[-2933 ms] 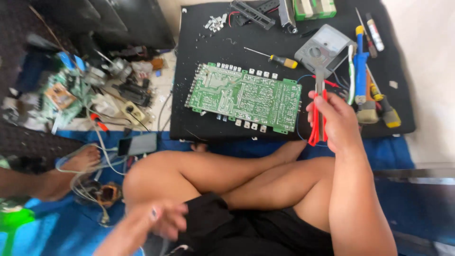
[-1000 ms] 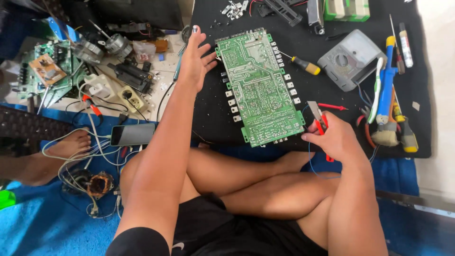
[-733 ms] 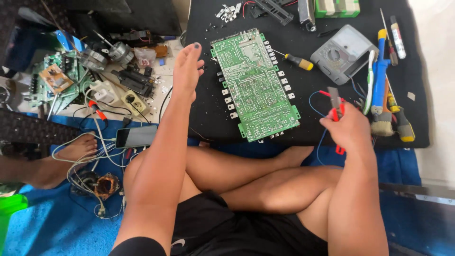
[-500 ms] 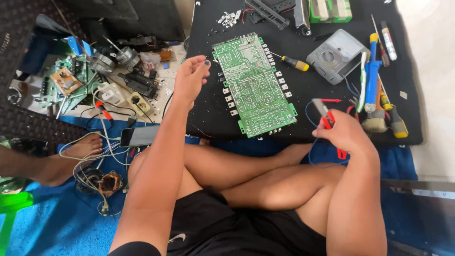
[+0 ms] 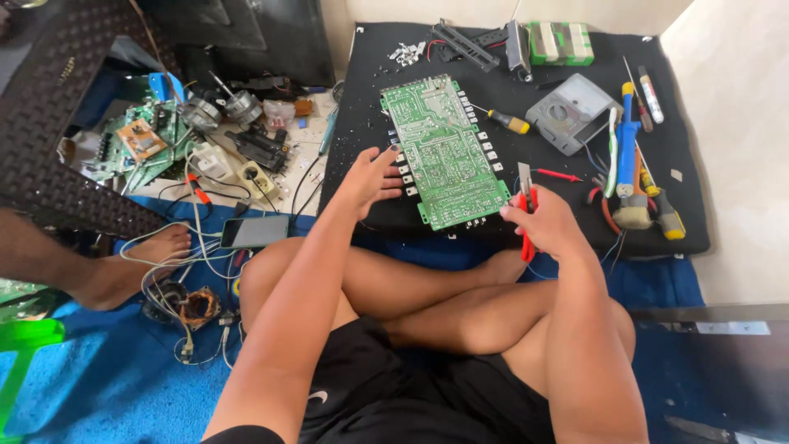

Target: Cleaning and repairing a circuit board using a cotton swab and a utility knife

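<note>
My left hand [image 5: 371, 174]: open, fingertips at the one green circuit board [image 5: 444, 152]
My right hand [image 5: 544, 222]: gripping one pair of red-handled pliers [image 5: 526, 210]

floor: blue mat [image 5: 107, 386] | wall: cream [image 5: 731, 74] | light: daylight

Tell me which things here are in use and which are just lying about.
In use:
circuit board, touched by left hand
red cutters, held in right hand

Lying about:
screwdriver
meter
brush
phone
spare boards
</note>
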